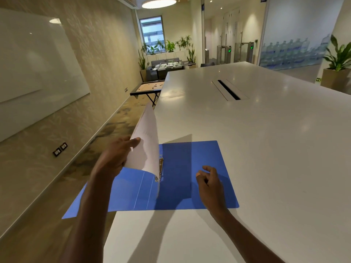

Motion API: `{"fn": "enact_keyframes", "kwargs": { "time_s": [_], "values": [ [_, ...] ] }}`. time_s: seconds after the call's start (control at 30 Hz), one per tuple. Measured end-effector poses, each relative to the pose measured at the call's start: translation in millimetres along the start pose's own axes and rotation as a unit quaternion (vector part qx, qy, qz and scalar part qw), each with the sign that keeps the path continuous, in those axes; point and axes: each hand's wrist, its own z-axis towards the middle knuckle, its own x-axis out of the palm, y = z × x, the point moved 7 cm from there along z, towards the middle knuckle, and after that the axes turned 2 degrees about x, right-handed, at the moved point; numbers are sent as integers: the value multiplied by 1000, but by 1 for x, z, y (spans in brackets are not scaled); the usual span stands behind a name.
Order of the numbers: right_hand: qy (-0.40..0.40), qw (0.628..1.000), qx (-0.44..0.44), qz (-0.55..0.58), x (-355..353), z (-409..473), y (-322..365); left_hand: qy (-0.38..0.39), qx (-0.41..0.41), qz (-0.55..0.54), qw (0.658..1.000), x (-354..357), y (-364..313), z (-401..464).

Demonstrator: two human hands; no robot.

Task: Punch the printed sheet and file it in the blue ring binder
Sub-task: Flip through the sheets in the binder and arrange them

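Note:
The blue ring binder (178, 186) lies open at the near left corner of the white table (266, 139), its left cover hanging past the table's edge. Metal rings (161, 168) stand at its spine. The printed sheet (147, 141) sits on the rings and stands nearly upright, curved. My left hand (115, 156) grips its left edge, thumb on the front. My right hand (209, 184) rests on the binder's right cover with loosely curled fingers and nothing in it. No hole punch is in view.
A cable slot (228, 89) is set into the table's middle. The floor drops off left of the table, beside a wall with a whiteboard (34, 59). A small game table (149, 87) stands beyond the far left corner.

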Motion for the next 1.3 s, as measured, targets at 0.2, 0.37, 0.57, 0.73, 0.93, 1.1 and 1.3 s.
{"fn": "enact_keyframes", "kwargs": {
  "time_s": [0.2, 0.37, 0.57, 0.73, 0.93, 1.1, 1.3],
  "values": [
    [-8, 1000, 1, -2, -1, 2, -2, 75, 33, 74, 994, 67, -15, -15],
    [-13, 999, 25, 32, -1, 4, -7, 121, 31, 160, 979, 108, 0, -14],
    [-18, 999, 30, 36, -2, 4, -7, 132, 32, 184, 974, 128, 12, -16],
    [-25, 999, 30, 27, -2, 4, -8, 109, 50, 171, 978, 112, -5, -13],
    [-28, 999, 25, 27, -2, 4, -8, 125, 57, 157, 978, 98, -17, -20],
    [-23, 999, 25, 31, -2, 4, -8, 98, 52, 125, 986, 71, -22, -26],
    [-18, 999, 26, 44, 0, 5, -10, 49, 17, 64, 997, 36, -12, -14]
  ]
}}
